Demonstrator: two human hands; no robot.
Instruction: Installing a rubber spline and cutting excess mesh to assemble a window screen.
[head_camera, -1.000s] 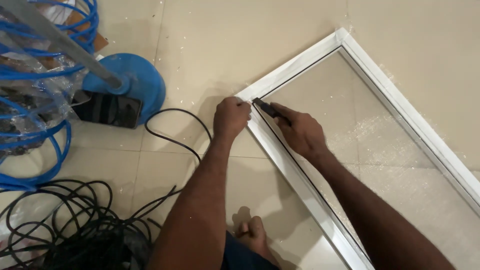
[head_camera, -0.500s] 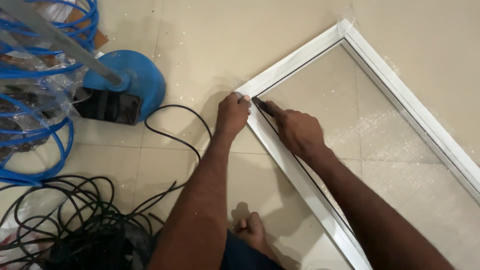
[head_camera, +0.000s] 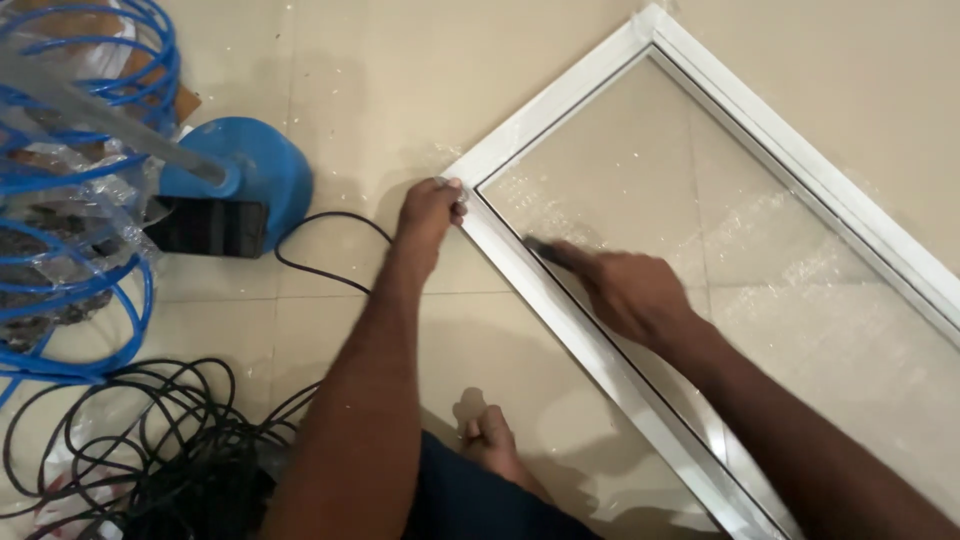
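A white window frame (head_camera: 560, 100) with clear glass lies flat on the beige tiled floor. My left hand (head_camera: 428, 212) presses on the frame's near corner, fingers curled over its outer edge. My right hand (head_camera: 625, 290) grips a small dark tool (head_camera: 540, 246) whose tip rests in the groove along the frame's long inner edge, a little way down from the corner. The tool is blurred and mostly hidden by my fingers.
A blue cone-shaped base (head_camera: 250, 170) with a dark phone (head_camera: 210, 227) leaning on it stands at left. Coiled blue hose (head_camera: 75, 215) and tangled black cables (head_camera: 140, 450) fill the lower left. My bare foot (head_camera: 495, 440) rests by the frame.
My right hand has slid the tool away from the corner and down the frame's inner edge. My left hand stays on the corner. The view has shifted slightly.
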